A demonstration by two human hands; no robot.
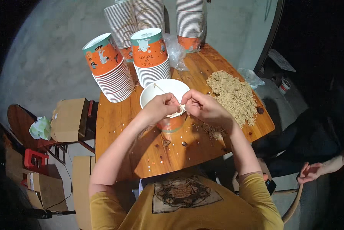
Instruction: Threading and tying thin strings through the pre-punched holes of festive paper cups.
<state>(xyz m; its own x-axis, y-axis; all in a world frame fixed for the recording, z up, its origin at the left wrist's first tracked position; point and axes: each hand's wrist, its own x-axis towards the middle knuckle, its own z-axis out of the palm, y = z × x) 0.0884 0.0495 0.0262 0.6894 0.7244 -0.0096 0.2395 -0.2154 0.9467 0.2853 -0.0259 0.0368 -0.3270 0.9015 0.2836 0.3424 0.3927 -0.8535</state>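
A round paper bucket [175, 86], white inside and orange and teal outside, stands on the wooden table in front of me with its mouth up. A thin tan cord [158, 87] hangs at its far inner wall and runs down toward my fingers. My left hand [159, 106] is closed in a pinch over the bucket's near rim. Right beside it, my right hand [202, 104] pinches too, its fingertips nearly meeting the left ones. A pale bit of cord shows between them; the fingers hide most of it. To the right lies a big heap of tan cords [233, 96].
Two stacks of upside-down buckets [112, 82] [152, 74] stand behind, with taller bagged stacks [189, 23] at the back. White specks dot the wooden table [149, 161]. Cardboard boxes [68, 119] and a red stool [36, 160] are left. Another person's hand [310, 172] is at right.
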